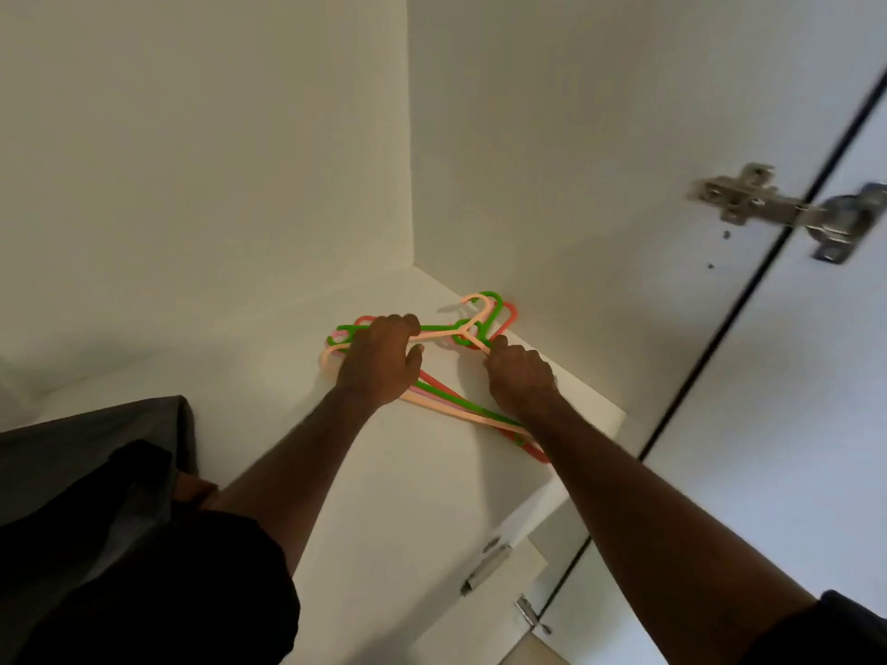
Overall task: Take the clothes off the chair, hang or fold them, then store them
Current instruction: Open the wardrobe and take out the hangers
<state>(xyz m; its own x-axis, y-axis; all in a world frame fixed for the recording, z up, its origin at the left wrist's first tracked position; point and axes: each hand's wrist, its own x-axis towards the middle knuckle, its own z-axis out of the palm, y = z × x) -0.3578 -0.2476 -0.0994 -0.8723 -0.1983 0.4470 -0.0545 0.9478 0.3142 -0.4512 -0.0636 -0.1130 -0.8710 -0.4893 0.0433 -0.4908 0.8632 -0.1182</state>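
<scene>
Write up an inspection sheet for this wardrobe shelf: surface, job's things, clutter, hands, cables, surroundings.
Surface: white wardrobe shelf, lit unevenly, no marks seen.
Job's things: stack of plastic hangers in green, peach, pink and red, lying flat in the back right corner, hooks toward the side wall. A dark garment sits at the shelf's left front.
Clutter: nothing seen.
Hands: left hand grips the hangers' left shoulders; right hand pinches them below the hooks.
Cables: nothing seen.
Surroundings: white cabinet walls; open door at right with a metal hinge; another hinge below the shelf edge.
</scene>
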